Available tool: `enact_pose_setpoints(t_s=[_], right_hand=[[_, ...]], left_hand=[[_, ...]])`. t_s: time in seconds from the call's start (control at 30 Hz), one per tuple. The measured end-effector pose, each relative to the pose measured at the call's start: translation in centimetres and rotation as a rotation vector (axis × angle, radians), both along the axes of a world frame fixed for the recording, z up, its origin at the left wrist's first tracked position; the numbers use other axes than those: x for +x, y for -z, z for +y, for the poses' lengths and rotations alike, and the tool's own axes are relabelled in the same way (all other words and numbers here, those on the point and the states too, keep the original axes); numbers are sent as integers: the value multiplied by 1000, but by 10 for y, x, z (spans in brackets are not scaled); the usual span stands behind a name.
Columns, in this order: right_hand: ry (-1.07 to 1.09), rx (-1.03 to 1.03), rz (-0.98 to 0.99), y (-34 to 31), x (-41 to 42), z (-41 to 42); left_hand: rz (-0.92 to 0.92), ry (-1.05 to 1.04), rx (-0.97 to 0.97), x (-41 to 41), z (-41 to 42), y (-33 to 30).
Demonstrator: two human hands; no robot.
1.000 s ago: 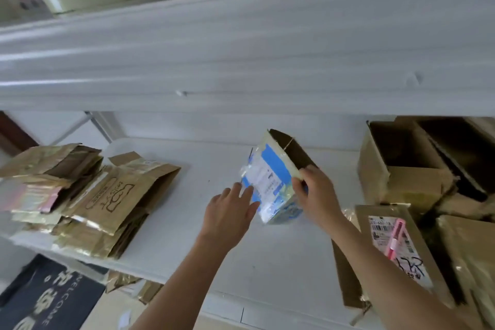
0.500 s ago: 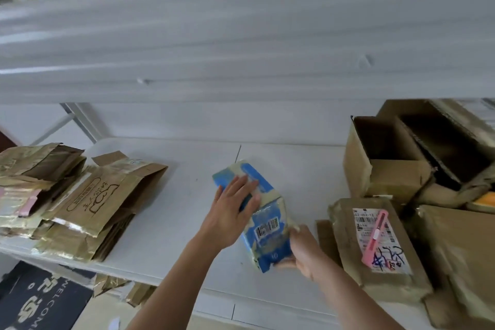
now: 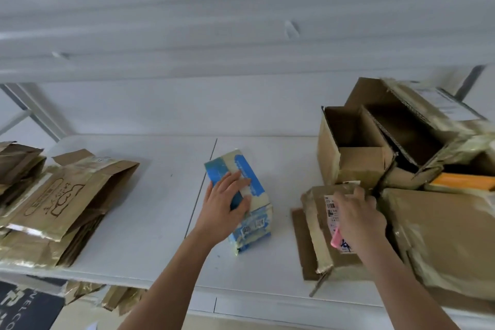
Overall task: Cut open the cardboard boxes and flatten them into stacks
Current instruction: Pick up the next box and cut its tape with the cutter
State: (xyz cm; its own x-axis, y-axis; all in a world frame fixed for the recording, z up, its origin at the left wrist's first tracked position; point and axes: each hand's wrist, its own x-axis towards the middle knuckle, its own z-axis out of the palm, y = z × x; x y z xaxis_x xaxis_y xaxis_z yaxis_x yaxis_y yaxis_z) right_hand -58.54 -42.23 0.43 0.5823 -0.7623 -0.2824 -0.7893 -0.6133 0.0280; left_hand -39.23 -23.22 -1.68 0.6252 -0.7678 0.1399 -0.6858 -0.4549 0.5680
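A small blue-and-cream cardboard box (image 3: 251, 225) lies on its side at the middle of the white table (image 3: 150, 222). My left hand (image 3: 225, 206) rests flat on top of it, fingers straight. To the right lies a taped brown box (image 3: 316, 222) with a white shipping label. A pink cutter (image 3: 335, 240) lies on that label. My right hand (image 3: 357, 218) is spread over the label and covers most of the cutter; only its lower pink end shows. The hand is blurred and its fingers look extended.
Flattened brown boxes (image 3: 59, 201) are stacked at the table's left end. Open brown boxes (image 3: 375, 147) and a large taped one (image 3: 442, 238) crowd the right side. A white shelf (image 3: 241, 35) hangs overhead. Below the table's left edge lies a dark mat (image 3: 24, 311).
The blue box went from being held upright in both hands to lying on the table under my left hand. My right hand let go of it and moved right onto the labelled brown box.
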Motion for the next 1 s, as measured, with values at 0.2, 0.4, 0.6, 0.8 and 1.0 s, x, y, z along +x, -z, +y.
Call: enact_pose_setpoints(t_s=[0.2,0.4,0.6,0.8,1.0], right_hand=[[-135,-139,-124,5,-5,-13],[21,386,-701,7,3,-16],[332,1155,-1422,-17,34,15],[252,1205,-1504,-18,71,38],[140,1051,-1515,-12,111,55]], left_hand=[[55,-180,207,21,-13,-25],[454,-143,0,24,-7,-22],[426,-84,-16,-4,-4,-18],[389,-188,14,-13,-1,-19],[362,-219,-77,-6,3,-19]])
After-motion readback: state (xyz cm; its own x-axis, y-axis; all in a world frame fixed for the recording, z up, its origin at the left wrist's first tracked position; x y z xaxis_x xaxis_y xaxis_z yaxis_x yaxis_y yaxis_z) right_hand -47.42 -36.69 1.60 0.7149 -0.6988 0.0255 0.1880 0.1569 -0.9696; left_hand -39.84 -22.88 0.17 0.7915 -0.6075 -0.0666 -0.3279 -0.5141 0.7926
